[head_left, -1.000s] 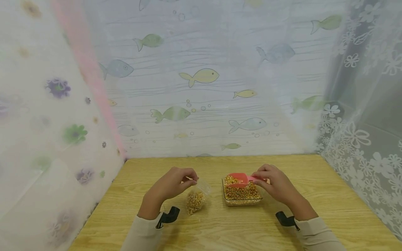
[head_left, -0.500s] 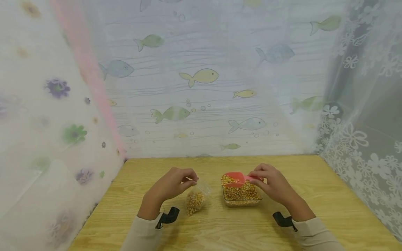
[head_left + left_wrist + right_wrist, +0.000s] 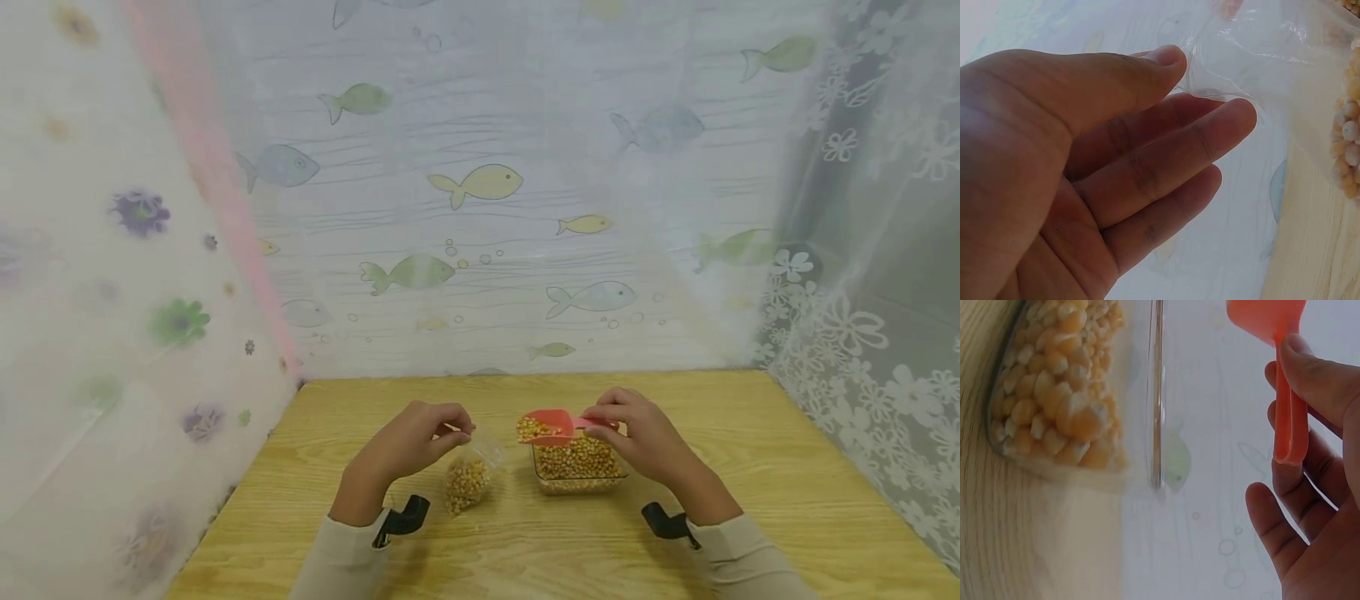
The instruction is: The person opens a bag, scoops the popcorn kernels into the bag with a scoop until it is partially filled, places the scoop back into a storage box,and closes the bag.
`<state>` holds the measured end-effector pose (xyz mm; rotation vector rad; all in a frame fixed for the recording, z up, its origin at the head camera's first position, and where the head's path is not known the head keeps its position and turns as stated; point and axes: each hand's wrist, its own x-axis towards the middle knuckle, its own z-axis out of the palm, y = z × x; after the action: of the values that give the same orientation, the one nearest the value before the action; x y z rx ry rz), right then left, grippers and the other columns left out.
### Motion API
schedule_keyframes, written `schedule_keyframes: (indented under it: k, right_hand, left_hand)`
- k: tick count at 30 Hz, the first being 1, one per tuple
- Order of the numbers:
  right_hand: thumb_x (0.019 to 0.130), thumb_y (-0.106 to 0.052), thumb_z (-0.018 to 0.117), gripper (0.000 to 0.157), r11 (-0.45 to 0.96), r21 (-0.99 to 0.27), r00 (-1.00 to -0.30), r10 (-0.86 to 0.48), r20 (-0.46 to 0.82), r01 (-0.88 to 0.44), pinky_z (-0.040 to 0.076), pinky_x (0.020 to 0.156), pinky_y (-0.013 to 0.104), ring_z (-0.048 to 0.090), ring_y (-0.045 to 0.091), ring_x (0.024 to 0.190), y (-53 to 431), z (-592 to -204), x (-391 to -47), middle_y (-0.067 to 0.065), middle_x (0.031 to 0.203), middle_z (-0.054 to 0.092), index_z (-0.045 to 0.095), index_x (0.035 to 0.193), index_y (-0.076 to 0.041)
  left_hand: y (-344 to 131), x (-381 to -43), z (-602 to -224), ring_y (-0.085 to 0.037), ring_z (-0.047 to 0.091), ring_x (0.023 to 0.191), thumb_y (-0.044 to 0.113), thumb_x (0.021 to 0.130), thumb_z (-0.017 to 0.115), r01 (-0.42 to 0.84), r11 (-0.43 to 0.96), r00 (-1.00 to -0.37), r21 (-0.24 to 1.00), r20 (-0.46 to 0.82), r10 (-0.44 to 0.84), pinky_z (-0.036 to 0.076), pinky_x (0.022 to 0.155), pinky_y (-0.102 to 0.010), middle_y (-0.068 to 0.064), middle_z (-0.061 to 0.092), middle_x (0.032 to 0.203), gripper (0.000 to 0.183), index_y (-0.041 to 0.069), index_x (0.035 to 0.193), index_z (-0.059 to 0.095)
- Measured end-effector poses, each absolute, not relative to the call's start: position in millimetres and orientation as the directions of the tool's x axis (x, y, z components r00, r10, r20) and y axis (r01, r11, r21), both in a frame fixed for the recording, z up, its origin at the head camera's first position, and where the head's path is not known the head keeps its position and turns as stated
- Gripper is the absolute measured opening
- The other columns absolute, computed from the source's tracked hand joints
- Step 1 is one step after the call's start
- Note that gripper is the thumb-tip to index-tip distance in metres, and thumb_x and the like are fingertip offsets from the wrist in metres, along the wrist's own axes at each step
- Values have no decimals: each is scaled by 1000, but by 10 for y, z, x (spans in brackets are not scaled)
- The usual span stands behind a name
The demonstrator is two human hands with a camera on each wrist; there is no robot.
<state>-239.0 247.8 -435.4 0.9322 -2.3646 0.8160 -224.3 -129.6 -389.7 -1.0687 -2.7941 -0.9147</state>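
My left hand (image 3: 417, 435) pinches the rim of a clear plastic bag (image 3: 487, 450) between thumb and forefinger. Corn kernels (image 3: 467, 479) fill the bag's lower part, which sits on the table. In the left wrist view the thumb and fingers of the left hand (image 3: 1104, 156) meet at the bag's edge. My right hand (image 3: 637, 429) grips the handle of a red scoop (image 3: 558, 421) loaded with corn. The scoop is held above the left rim of a glass container (image 3: 581, 485) of corn. In the right wrist view, thumb and fingers hold the scoop handle (image 3: 1290, 419).
The wooden table (image 3: 360, 400) carries the bag and the container side by side, with a gap between them. Behind it hangs a fish-patterned curtain (image 3: 487, 275); flowered sheets stand at the left and right.
The right hand has carried the loaded scoop leftward, from over the middle of the glass container to past its left rim. The left hand and the bag have stayed nearly still.
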Motion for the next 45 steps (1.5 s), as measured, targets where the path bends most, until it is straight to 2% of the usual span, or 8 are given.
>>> schedule_keyframes:
  k: [10, 19, 29, 37, 45]
  right_hand:
    - [90, -21, 82, 15, 586, -341, -654, -479, 586, -735, 49, 68, 30, 53, 6, 86, 2326, -4312, -2399, -10, 100, 65, 81, 105, -20]
    - [91, -21, 81, 15, 534, -291, -584, -537, 608, -794, 45, 68, 25, 52, 8, 82, 2200, -4256, -2430, -8, 97, 64, 81, 106, -18]
    - [92, -25, 81, 11, 522, -187, -520, -615, 593, -832, 45, 69, 25, 49, 7, 81, 2038, -4154, -2495, -10, 96, 61, 80, 102, -21]
    - [91, -25, 82, 10, 509, -127, -486, -674, 556, -851, 47, 70, 26, 49, 6, 83, 1929, -4048, -2533, -10, 94, 63, 81, 100, -23]
    - [90, -23, 83, 10, 487, -52, -441, -734, 517, -872, 48, 73, 28, 52, 9, 83, 1861, -3880, -2562, -7, 93, 64, 81, 99, -20]
  left_hand:
    - [-1290, -2245, -3902, -13, 76, 100, 20, 104, 66, 607, 594, -770, 528, 205, 604, 60, 85, -25, 5, 73, 110, 7, 24, 107, 70]
    - [-1283, -2240, -3906, -12, 76, 100, 19, 104, 66, 609, 590, -768, 530, 207, 606, 60, 85, -25, 2, 74, 111, 7, 23, 107, 70]
    - [-1275, -2248, -3916, -10, 76, 98, 20, 103, 67, 616, 596, -766, 515, 216, 605, 61, 85, -26, 7, 73, 106, 6, 24, 106, 71]
    - [-1275, -2254, -3907, -11, 76, 99, 21, 104, 66, 615, 600, -766, 512, 206, 609, 61, 85, -26, 8, 73, 105, 9, 17, 107, 72]
    - [-1284, -2246, -3895, -12, 76, 99, 19, 103, 66, 608, 604, -771, 515, 202, 604, 61, 85, -27, 8, 73, 105, 8, 15, 107, 73]
